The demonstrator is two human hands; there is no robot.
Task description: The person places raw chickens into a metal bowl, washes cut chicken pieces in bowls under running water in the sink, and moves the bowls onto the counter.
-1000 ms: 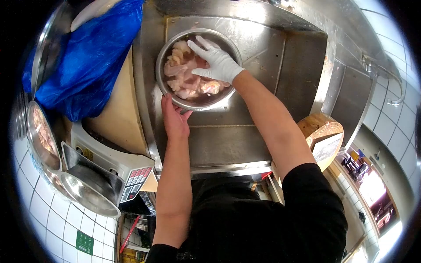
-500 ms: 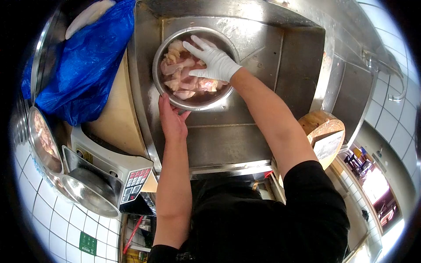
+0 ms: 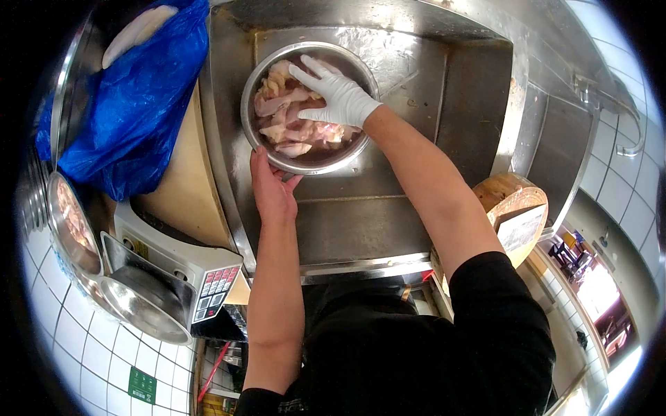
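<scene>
A round steel bowl (image 3: 312,168) of raw meat pieces (image 3: 277,104) in liquid is tilted over the sink (image 3: 368,229). My left hand (image 3: 274,191), bare, supports the bowl's near rim from below, its fingers partly hidden under it. In a white glove, my right hand (image 3: 336,97) lies over the meat with its fingers spread, touching the pieces and grasping none that I can see.
Left of the sink are a blue plastic bag (image 3: 139,111), a pale piece of meat (image 3: 139,31), a scale (image 3: 215,284) and another bowl of meat (image 3: 73,222). A round wooden block (image 3: 503,191) stands at the right, below a faucet (image 3: 628,149).
The bowl and both my hands have shifted slightly left in the view, along with the surroundings. My right hand keeps its spread pose over the meat.
</scene>
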